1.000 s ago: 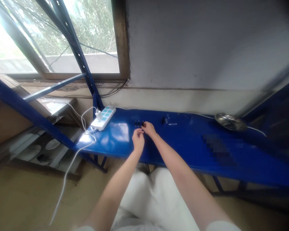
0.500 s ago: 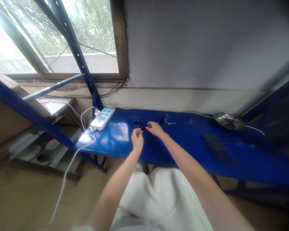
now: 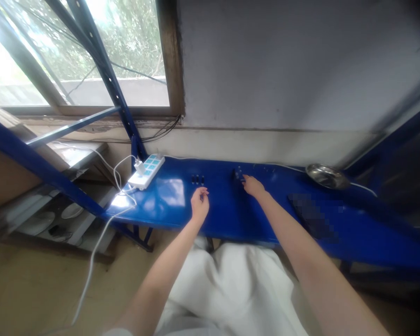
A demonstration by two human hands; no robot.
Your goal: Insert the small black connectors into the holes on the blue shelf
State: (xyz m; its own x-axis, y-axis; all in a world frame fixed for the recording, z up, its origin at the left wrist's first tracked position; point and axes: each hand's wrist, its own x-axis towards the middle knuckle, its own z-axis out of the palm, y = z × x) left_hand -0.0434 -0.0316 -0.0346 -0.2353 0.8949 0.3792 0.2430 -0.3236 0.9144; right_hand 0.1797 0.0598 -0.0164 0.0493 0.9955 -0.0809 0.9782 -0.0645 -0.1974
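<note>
My left hand (image 3: 199,203) rests on the blue table (image 3: 231,212), fingers curled, just below a short row of small black parts (image 3: 198,179). It is too small in view to tell whether anything is pinched in it. My right hand (image 3: 252,185) reaches toward another small dark part (image 3: 236,175) further right, its fingertips at or touching it. A few tiny pieces (image 3: 266,170) lie beyond.
A white power strip (image 3: 146,171) with a plugged charger and white cable (image 3: 98,242) lies at the table's left end. A metal bowl (image 3: 327,176) sits at the back right. Blue rack struts (image 3: 101,70) cross the window on the left.
My right hand has left the row of black parts and moved right to the dark part near the table's back. My left hand has stayed put. The view shifted slightly.
</note>
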